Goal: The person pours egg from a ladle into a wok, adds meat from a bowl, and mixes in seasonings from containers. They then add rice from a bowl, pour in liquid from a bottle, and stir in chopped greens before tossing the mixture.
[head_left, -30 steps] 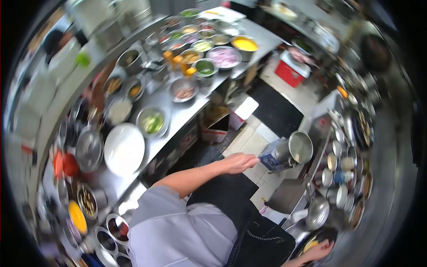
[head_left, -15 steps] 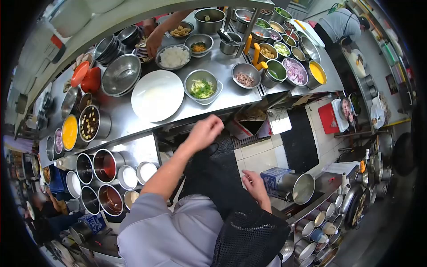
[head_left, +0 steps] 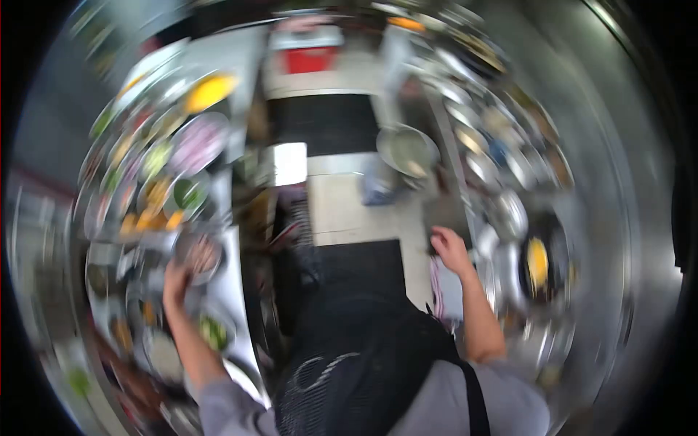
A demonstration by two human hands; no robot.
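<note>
The view is smeared by motion. My left hand point(head_left: 177, 282) reaches over the left counter to the near edge of a metal bowl of chopped pinkish meat point(head_left: 202, 254). Its fingers are blurred, so whether they grip the rim or only touch it cannot be told. Close to that forearm stand a bowl with green and yellow pieces point(head_left: 213, 333) and a bowl of white food point(head_left: 164, 356). My right hand point(head_left: 452, 251) hovers by the right-hand stove side, loosely curled with fingers apart and nothing visible in it. A white and striped cloth point(head_left: 445, 287) lies beneath it.
Left, metal tubs hold chopped purple onion point(head_left: 200, 143), yellow liquid point(head_left: 211, 91) and green liquid point(head_left: 190, 193). A large pot point(head_left: 407, 150) stands by the aisle on the right. Beyond it, a black pan point(head_left: 542, 287) holds something yellow. Dark mats point(head_left: 323, 120) cover parts of the tiled floor.
My view has swung right, so the counter now lies on my left and the stove side on my right. My left hand has moved to the meat bowl; my right hand has risen toward the stove side.
</note>
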